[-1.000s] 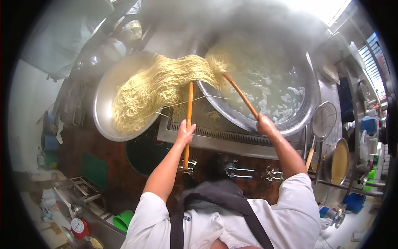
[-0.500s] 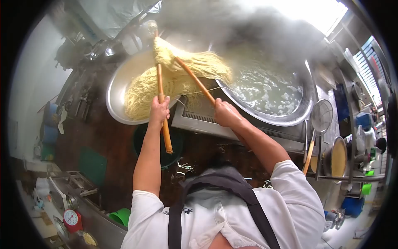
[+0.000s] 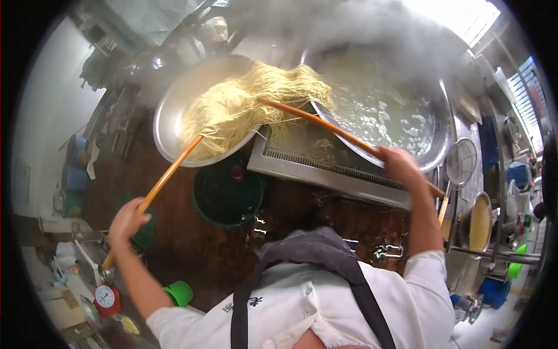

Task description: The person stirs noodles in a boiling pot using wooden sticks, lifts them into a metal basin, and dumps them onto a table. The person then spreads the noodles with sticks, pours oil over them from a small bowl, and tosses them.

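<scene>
Left hand [image 3: 127, 222] is closed round a stick [image 3: 168, 177], held low on the near left of the bowl [image 3: 172, 110], with the tip at the noodles [image 3: 229, 104] by the bowl's near rim. Right hand [image 3: 401, 164] grips another stick [image 3: 325, 125] to the right of the bowl, over the near edge of the pot [image 3: 429, 165]. That stick slants across to the noodles, its far tip against them. They lie heaped in the bowl and trail out over its right side towards the pot, their loose end lapping at the pot's edge.

Just right of the bowl, on the ledge [image 3: 325, 171], lie stray strands [image 3: 321, 145]. Below the bowl is a dark tub [image 3: 226, 200]; well to its right, beyond the pot, is a strainer [image 3: 461, 163]. Well below and left of it is a scale [image 3: 107, 298].

By the look of it, the step in hand is guiding the noodles between pot and bowl, most of them inside the bowl. Shifting the trailing end calls for a stick well under it, a firm grip and a smooth lift clear of both rims.
</scene>
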The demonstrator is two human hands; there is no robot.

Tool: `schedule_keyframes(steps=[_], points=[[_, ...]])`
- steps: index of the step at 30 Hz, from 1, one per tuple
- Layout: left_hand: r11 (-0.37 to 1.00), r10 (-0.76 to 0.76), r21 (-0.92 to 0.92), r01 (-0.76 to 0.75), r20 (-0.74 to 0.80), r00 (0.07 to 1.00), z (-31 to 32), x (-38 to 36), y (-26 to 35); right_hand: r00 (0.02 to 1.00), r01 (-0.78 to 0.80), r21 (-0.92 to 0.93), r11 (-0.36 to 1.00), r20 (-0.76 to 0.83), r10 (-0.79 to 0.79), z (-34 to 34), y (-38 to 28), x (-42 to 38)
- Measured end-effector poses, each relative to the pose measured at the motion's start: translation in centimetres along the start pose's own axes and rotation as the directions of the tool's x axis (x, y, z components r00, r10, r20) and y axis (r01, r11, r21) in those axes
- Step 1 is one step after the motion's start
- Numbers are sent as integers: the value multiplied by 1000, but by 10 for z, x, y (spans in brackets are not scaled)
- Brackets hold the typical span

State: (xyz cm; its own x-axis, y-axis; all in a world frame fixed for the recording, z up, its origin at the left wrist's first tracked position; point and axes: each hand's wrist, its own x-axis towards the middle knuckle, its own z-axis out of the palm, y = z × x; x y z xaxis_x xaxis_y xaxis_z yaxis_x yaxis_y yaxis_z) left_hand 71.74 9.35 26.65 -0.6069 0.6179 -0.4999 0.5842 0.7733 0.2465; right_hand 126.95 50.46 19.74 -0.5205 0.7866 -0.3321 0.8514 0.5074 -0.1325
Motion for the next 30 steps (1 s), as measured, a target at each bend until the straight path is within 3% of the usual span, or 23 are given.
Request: schedule_keyframes(steps=[1,2,3,5,7,9,10,11,12,13,15,16,19,22,25,29,30], points=[[999,54,-5,-54,-49,997,-15,-27,-8,1000,-23,10,1000,-12,23,-17,27,-27],[996,-6,87,8,-18,1000,-30,-55,24,999,-9,48,999,-39,10,-19,65,-43],[988,106,119,-98,-59,993,-16,-58,34,995,-97,34,995,19,96,-32,81,-61],[934,329,196,-300,-136,935,23,-50,47,988,-151,52,987,-23,152,-19,133,-75],[929,366,-81,-362,34,930,80,-16,84,965,-261,27,965,9,260,0,165,-68],[911,389,-195,-364,110,915,160,28,118,955,-293,-50,955,33,295,30,173,-48],[901,382,-269,-341,118,916,210,56,130,956,-287,-17,958,59,288,63,183,-30],[880,391,-337,-335,110,914,254,79,149,988,-154,-2,988,13,154,110,202,-8],[907,350,-306,-290,165,922,268,89,190,991,-131,84,988,9,131,134,187,5],[872,381,-371,-320,104,919,304,111,208,965,-259,263,929,118,235,137,154,14],[704,505,-416,-575,-276,818,392,180,232,989,-149,321,935,30,147,193,131,38],[659,452,-543,-521,-268,851,406,200,253,990,-139,332,933,15,142,189,102,33],[405,393,-852,-333,-167,904,386,231,310,991,-80,386,919,-70,116,198,31,27],[269,413,-915,-302,-174,894,337,221,324,981,-65,440,895,-136,139,182,-24,27],[169,353,-945,-280,-207,913,277,190,306,969,116,416,902,-248,-10,159,-67,38],[-9,252,-978,-208,-203,946,216,169,248,965,163,362,918,-254,-71,96,-155,45],[81,211,-968,-236,-214,954,213,170,223,966,166,352,921,-247,-79,91,-167,47]])
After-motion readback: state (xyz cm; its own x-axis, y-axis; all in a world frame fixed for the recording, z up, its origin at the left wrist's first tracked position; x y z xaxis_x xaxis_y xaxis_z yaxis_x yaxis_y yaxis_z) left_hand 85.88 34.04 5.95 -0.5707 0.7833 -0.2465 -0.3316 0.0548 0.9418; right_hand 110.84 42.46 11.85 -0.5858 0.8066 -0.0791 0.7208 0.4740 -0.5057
